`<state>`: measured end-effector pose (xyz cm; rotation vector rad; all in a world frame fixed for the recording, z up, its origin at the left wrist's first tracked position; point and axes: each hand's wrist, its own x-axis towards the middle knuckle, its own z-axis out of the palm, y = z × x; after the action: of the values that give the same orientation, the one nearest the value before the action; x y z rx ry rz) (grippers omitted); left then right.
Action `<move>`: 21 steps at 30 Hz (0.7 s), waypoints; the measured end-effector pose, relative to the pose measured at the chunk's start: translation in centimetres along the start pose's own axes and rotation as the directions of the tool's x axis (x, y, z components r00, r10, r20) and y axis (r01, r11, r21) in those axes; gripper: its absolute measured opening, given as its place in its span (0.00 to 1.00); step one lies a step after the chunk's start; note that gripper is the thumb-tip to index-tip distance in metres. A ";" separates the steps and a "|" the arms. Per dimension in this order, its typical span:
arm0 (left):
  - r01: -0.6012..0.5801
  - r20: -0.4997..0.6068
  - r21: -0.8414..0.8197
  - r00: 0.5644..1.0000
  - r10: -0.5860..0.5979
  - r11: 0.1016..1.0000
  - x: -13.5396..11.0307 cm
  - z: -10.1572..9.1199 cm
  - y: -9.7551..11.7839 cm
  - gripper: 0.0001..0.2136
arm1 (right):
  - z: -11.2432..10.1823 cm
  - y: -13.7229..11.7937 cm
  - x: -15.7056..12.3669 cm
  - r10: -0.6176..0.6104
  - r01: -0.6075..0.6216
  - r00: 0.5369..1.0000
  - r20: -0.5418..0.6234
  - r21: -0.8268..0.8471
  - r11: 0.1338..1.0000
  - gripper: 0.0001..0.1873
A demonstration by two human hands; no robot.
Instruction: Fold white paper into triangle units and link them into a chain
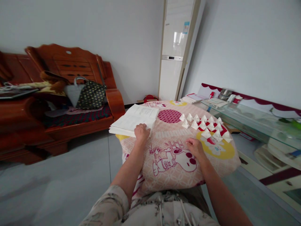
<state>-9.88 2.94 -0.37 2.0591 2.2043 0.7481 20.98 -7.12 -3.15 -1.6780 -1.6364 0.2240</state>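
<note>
My left hand (141,133) rests on the near right edge of a thick stack of white paper (134,121), its fingers bent and pressed together at the sheets. Some printed lines show on the top sheet. Over the patterned tablecloth (162,185) is my right hand (195,147), curled into a loose fist with nothing visible in it. Beyond it, to the right, several small folded white paper pyramids (204,118) stand in rows. The nearest one, a folded paper piece (206,134), is a little way from my right hand.
A carved wooden sofa (68,62) with bags (91,94) on it stands at the left. To the right is a glass-topped cabinet (256,125) holding papers and small items. A tall white air conditioner (172,47) fills the corner behind the table.
</note>
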 end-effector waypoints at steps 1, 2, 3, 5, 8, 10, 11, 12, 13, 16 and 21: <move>0.000 0.001 0.009 1.000 0.000 1.000 0.0 0.0 0.0 0.16 | 0.0 0.0 0.0 -0.002 0.002 1.000 -0.001 0.002 1.000 0.13; -0.001 0.002 0.019 1.000 0.001 1.000 0.0 -0.1 0.0 0.16 | 0.0 0.1 0.0 -0.005 0.005 1.000 -0.001 0.004 1.000 0.13; -0.006 0.003 0.030 1.000 0.006 1.000 0.0 -0.2 0.1 0.16 | 0.0 0.1 0.0 -0.009 0.009 1.000 -0.003 0.005 1.000 0.13; -0.023 0.022 0.056 1.000 0.022 0.998 -0.2 -0.5 0.3 0.15 | 0.0 0.2 0.0 -0.013 0.013 1.000 0.002 0.011 1.000 0.14; -0.046 0.073 0.107 0.997 0.038 0.993 -0.4 -1.1 0.9 0.15 | 0.0 0.3 -0.1 -0.015 0.014 1.000 0.010 0.020 1.000 0.15; -0.066 0.107 0.144 0.993 0.051 0.987 -0.4 -1.5 1.2 0.15 | 0.0 0.4 -0.1 -0.017 0.017 1.000 0.007 0.022 1.000 0.15; -0.073 0.122 0.160 0.991 0.054 0.984 -0.3 -1.6 1.3 0.16 | 0.0 0.4 -0.1 -0.020 0.020 1.000 0.005 0.022 1.000 0.15; -0.074 0.131 0.173 0.990 0.051 0.982 -0.2 -1.7 1.4 0.16 | 0.0 0.4 -0.1 -0.023 0.023 1.000 0.004 0.021 1.000 0.15; -0.064 0.132 0.182 0.990 0.041 0.981 -0.2 -1.8 1.5 0.17 | 0.0 0.5 -0.1 -0.023 0.023 1.000 0.007 0.020 1.000 0.15; -0.010 0.101 0.177 0.995 -0.008 0.984 -0.1 -1.9 1.2 0.18 | 0.1 0.6 0.0 -0.018 0.018 1.000 0.010 0.004 1.000 0.16; -0.009 0.097 0.133 0.995 -0.004 0.991 -0.5 -1.6 0.4 0.16 | 0.2 0.9 0.0 -0.041 0.041 0.999 0.012 0.011 0.999 0.16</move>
<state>-9.97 1.92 1.07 2.1079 2.2553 0.5015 21.55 -6.99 -3.80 -1.6363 -1.6740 0.2232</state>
